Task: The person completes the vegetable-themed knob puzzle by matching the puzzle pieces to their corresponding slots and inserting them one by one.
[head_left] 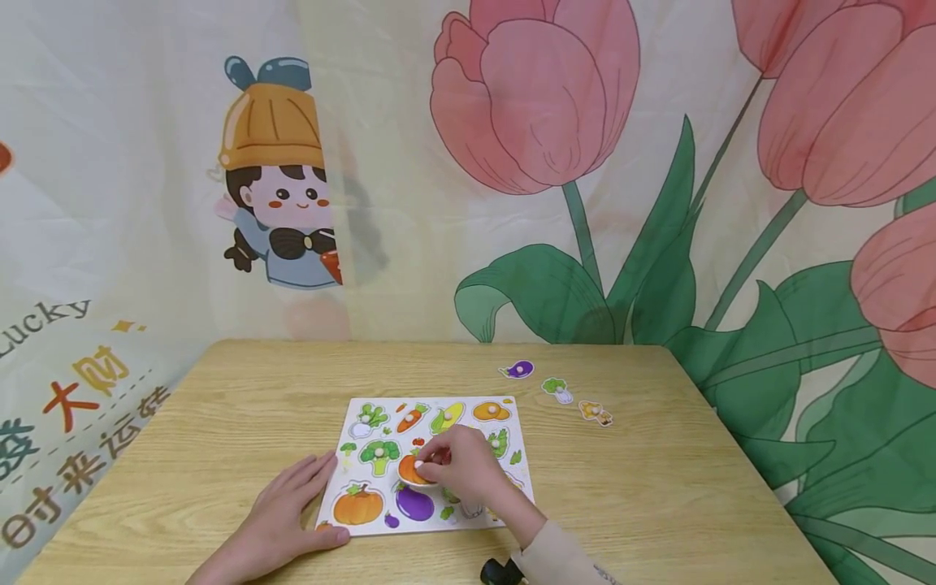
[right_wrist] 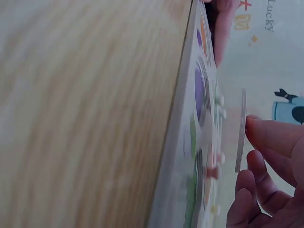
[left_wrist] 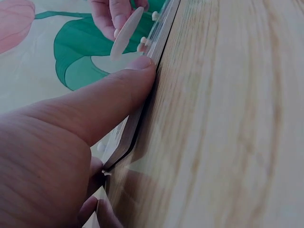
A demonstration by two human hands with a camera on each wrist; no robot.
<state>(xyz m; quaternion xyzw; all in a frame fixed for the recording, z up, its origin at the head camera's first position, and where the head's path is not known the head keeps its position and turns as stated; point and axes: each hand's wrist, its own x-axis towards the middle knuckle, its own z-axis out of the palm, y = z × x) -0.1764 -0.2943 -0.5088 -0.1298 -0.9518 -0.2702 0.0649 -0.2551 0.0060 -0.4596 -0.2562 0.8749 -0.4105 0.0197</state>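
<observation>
My right hand [head_left: 468,465] pinches the knob of an orange, round vegetable puzzle piece [head_left: 415,471]. In the right wrist view the piece [right_wrist: 242,130] stands edge-on, apart from the board's face. Below it, the white vegetable puzzle board [head_left: 431,530] lies flat on the table, with several knobbed pieces such as the broccoli [head_left: 379,457]. My left hand [head_left: 281,513] rests at the board's near left corner, fingers along the left side. Its thumb [left_wrist: 118,95] lies straight against the near edge. The pumpkin picture [head_left: 358,507] and eggplant picture [head_left: 414,504] show no knob.
Loose on the wooden table [head_left: 643,487], beyond the board to the right, lie an eggplant piece [head_left: 520,370], a leafy green piece [head_left: 557,391] and a mushroom piece [head_left: 595,413]. A black object [head_left: 500,572] shows at the near edge. A printed curtain hangs behind.
</observation>
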